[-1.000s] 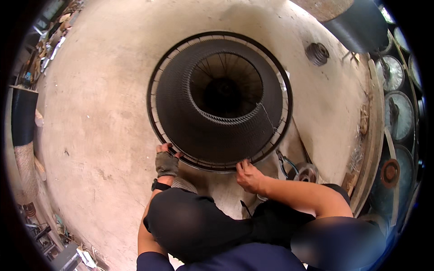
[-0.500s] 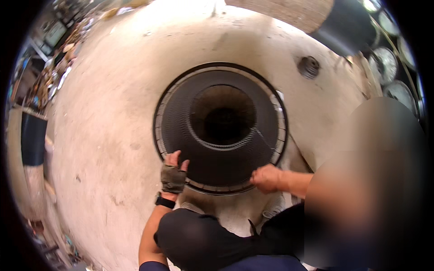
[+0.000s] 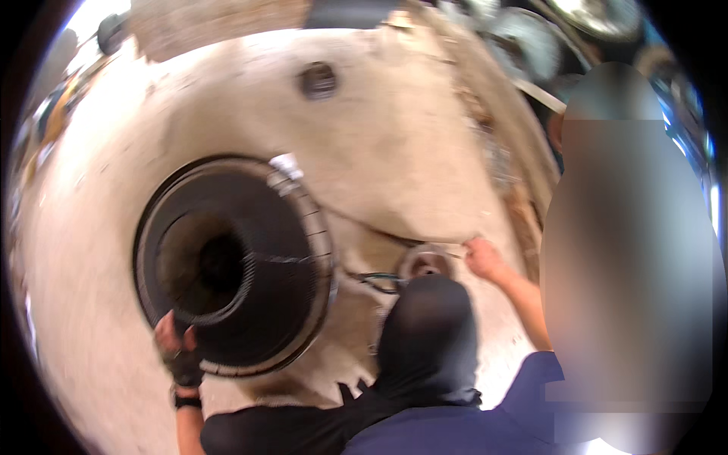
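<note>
Left hand point(image 3: 180, 360): gloved, fingers extended and apart at the near edge of the drum; nothing visible in its grasp, contact uncertain.
Woven drum point(image 3: 284, 296): dark, conical, standing on the floor left of the knees, mouth upward, a ring around its base.
Right hand point(image 3: 483, 258): fingers curled, just beyond a round metal piece point(image 3: 427, 260), near a thin line; blur hides whether it grips anything.
Change: the right hand, at the drum's near rim half a second ago, is now well apart from it; the view is turned rightward.
Meaning: in judgement, only the left hand attends the drum.
Floor point(image 3: 91, 182): pale, marked; a ribbed dark piece point(image 3: 318, 80) lies toward its far edge.
Room: a large brown object point(image 3: 220, 26) at the far edge; a timber beam point(image 3: 504, 98) along the right edge, pale discs point(image 3: 531, 42) beyond.
</note>
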{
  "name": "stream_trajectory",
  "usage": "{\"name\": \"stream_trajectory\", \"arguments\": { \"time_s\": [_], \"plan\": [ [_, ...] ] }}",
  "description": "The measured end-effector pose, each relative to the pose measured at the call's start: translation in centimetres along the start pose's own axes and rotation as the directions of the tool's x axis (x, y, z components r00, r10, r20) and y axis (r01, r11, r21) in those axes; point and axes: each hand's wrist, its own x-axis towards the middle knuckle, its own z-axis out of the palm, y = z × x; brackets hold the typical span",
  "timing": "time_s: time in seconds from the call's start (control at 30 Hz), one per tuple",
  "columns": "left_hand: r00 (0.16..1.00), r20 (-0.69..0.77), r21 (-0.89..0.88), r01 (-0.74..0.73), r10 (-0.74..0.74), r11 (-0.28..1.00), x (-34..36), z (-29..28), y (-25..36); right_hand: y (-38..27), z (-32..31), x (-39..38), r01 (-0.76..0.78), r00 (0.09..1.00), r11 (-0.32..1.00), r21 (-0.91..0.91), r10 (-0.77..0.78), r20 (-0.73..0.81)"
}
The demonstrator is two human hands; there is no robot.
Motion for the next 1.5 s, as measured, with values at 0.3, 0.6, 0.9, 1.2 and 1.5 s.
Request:
{"name": "stream_trajectory", "arguments": {
  "time_s": [0.3, 0.6, 0.9, 1.2, 1.5],
  "plan": [
    [0.978, 0.111, 0.006, -0.176, 0.174, 0.984, 14.9, 1.0, 3.8, 9.0, 9.1, -15.5, -0.64, 0.765, 0.753, 0.151, 0.606, 0.219],
    [0.969, 0.246, 0.232, -0.077, 0.018, 0.97, 18.4, 2.5, 4.7, 21.1, 15.7, -7.8, -0.783, 0.574, 0.52, 0.341, 0.816, 0.074],
    [0.89, 0.453, 0.439, -0.175, -0.049, 0.881, 18.7, 2.2, 7.5, 37.2, 14.2, -0.5, -0.461, -0.086, -0.165, 0.872, 0.986, 0.141],
    [0.773, 0.628, 0.487, -0.3, -0.09, 0.82, 22.1, 4.8, 9.8, 32.3, 14.8, -1.1, 0.091, 0.464, -0.323, 0.942, 0.851, 0.247],
    [0.813, 0.571, 0.377, -0.383, 0.114, 0.843, 19.8, 7.7, 7.4, 19.8, 12.9, -10.5, -0.259, 0.495, -0.174, 0.95, 0.821, 0.285]
  ]
}}
